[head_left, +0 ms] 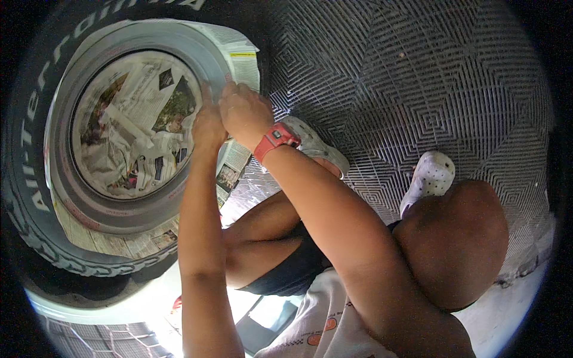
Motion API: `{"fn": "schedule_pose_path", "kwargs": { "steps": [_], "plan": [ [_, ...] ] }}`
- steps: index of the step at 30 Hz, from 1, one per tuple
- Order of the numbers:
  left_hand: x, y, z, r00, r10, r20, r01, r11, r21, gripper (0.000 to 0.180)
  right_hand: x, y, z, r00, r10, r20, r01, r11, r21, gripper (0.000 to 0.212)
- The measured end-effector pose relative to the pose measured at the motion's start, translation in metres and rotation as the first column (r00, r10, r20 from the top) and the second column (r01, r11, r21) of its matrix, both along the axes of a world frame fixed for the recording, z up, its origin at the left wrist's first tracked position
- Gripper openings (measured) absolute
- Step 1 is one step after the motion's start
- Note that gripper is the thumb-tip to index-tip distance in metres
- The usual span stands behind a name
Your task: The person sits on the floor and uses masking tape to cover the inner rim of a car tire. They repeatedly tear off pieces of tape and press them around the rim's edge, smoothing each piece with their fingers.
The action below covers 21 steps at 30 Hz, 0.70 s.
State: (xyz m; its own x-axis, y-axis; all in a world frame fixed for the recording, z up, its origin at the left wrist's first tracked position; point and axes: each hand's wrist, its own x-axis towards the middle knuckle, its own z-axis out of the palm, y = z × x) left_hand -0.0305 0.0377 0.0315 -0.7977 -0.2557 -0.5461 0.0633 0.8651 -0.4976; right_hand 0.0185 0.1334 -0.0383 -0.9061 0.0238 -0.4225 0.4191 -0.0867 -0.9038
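A grey wheel rim point(65, 179) sits inside a large black tyre point(27, 161) with raised pale lettering. Newspaper sheets point(243, 56) are tucked around the rim's outer edge, between it and the tyre. More newspaper point(134, 113) covers the round middle, with a pale strip across it. Both hands meet at the rim's right edge. My left hand point(209, 126) rests against the rim, one finger stretched along its surface, the others partly hidden. Beside it, my right hand point(246, 110) has its fingers bent and pressed together at the edge; whatever they pinch is hidden.
Grey ridged floor tiles point(382, 71) spread out to the right. My bent legs and light perforated clogs point(439, 170) are close by on that side. A red watch point(277, 141) is on my right wrist. Below the tyre is a bright white curved surface point(89, 311).
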Motion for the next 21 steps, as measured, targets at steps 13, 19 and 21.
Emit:
{"fn": "schedule_pose_path", "kwargs": {
  "steps": [13, 19, 21],
  "plan": [
    [-0.002, -0.006, 0.015, 0.978, 0.185, 0.1, -0.21, 0.855, 0.474, 0.047, -0.024, 0.064, 0.012, 0.937, -0.039, -0.347, 0.068, 0.995, 0.071, 0.019],
    [0.126, 0.087, 0.068, 0.834, 0.55, 0.04, -0.392, 0.539, 0.745, 0.045, -0.04, 0.085, 0.061, 0.848, 0.04, -0.529, 0.022, 0.994, 0.11, 0.018],
    [0.177, 0.103, 0.078, 0.648, 0.738, 0.19, -0.518, 0.244, 0.82, 0.044, -0.05, 0.082, 0.076, 0.835, 0.039, -0.549, 0.037, 0.991, 0.127, 0.02]
  ]
}}
